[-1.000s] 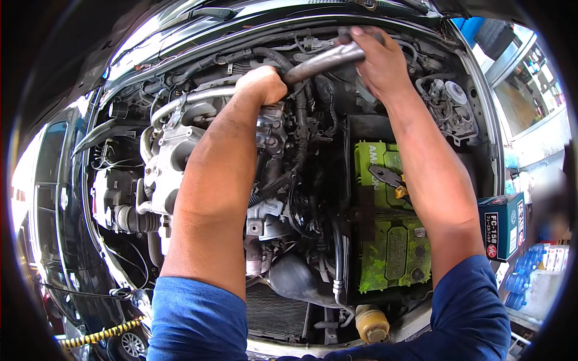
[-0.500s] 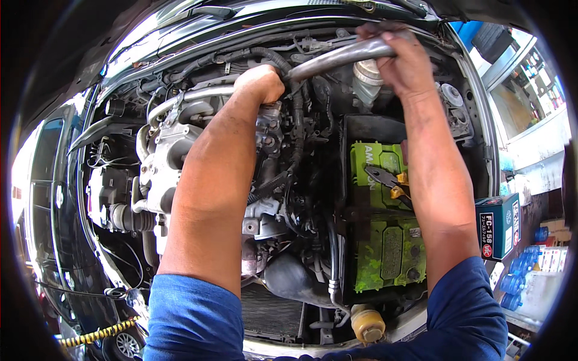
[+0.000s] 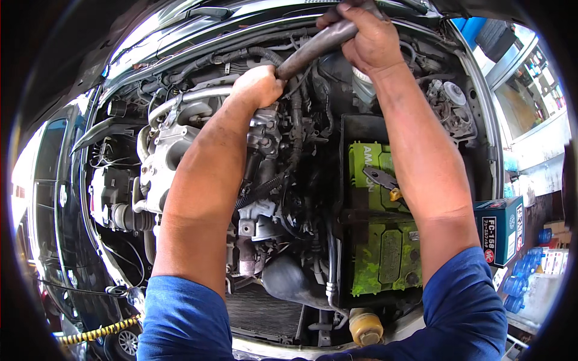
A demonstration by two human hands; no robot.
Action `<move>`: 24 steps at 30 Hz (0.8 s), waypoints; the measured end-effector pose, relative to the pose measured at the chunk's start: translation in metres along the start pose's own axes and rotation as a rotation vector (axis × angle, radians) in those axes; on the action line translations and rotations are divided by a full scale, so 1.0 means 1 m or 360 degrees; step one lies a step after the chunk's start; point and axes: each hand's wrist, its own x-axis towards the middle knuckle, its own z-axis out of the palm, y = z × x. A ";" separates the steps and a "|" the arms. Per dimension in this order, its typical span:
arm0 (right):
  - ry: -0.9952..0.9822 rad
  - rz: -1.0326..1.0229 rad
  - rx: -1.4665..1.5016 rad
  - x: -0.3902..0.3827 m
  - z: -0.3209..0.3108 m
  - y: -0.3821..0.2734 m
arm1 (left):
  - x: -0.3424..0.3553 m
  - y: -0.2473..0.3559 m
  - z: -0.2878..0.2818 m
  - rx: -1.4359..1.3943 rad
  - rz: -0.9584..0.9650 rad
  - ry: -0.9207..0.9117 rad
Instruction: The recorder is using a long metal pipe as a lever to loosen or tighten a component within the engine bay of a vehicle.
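My right hand (image 3: 370, 45) grips a long metal pipe (image 3: 313, 49) near its upper end, slanting down-left across the back of the engine bay. My left hand (image 3: 259, 84) is closed beside the pipe's lower end, over the engine (image 3: 168, 153); what its fingers hold is hidden. Hoses and wiring (image 3: 295, 120) run just right of it. Under my right forearm, pliers (image 3: 380, 178) with yellow handles lie on a green battery (image 3: 385, 256). A translucent reservoir (image 3: 363, 87) is partly hidden behind my right wrist.
A dark box (image 3: 498, 231) stands at the right edge of the bay. A yellow-capped reservoir (image 3: 366, 328) is at the front. A coiled yellow-and-black hose (image 3: 99, 331) is at lower left, by a dark vehicle (image 3: 60, 198). Bottles (image 3: 522, 283) and a window (image 3: 518, 96) are at right.
My right hand and the pipe's upper end swung right half a second ago, then moved up and left to their present place. My left hand has stayed almost still.
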 end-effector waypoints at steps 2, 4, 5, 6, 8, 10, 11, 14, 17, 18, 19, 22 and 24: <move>0.0051 -0.0046 -0.0022 -0.007 -0.003 -0.002 | 0.003 0.003 -0.001 -0.0038 -0.0002 -0.0050; 0.0105 -0.0141 -0.0137 -0.010 -0.004 -0.004 | 0.005 0.007 -0.003 -0.0077 -0.0011 -0.0218; 0.0102 -0.0132 -0.0140 -0.010 -0.004 -0.003 | 0.004 0.008 -0.003 -0.0073 -0.0033 -0.0202; 0.0081 -0.0258 -0.0317 -0.008 -0.002 -0.003 | 0.003 0.009 -0.005 -0.0066 -0.0007 -0.0172; -0.0014 -0.0359 -0.0650 -0.003 0.004 0.000 | 0.000 0.011 -0.008 -0.0062 0.0007 -0.0157; 0.0109 -0.0253 -0.0078 0.003 0.011 0.007 | 0.000 0.012 -0.011 -0.0136 -0.0063 -0.0224; 0.0057 -0.0111 -0.0105 0.004 0.014 0.010 | -0.001 0.013 -0.011 -0.0146 -0.0069 -0.0218; 0.0034 -0.0281 -0.0068 0.010 0.018 0.013 | 0.003 0.016 -0.006 -0.0138 -0.0210 -0.0117; 0.0115 -0.0288 -0.0166 0.011 0.019 0.012 | 0.005 0.014 0.000 -0.0089 -0.0284 -0.0138; 0.0022 -0.0333 -0.0178 0.012 0.020 0.012 | 0.006 0.012 0.000 -0.0105 -0.0290 -0.0108; 0.0012 -0.0312 -0.0187 0.013 0.021 0.012 | 0.006 0.011 0.002 -0.0107 -0.0284 -0.0122; 0.0166 -0.0287 -0.0326 0.015 0.026 0.010 | 0.007 0.007 0.002 -0.0132 -0.0251 -0.0135; 0.0175 -0.0281 -0.0315 0.016 0.033 0.009 | 0.008 0.006 0.003 -0.0169 -0.0264 -0.0095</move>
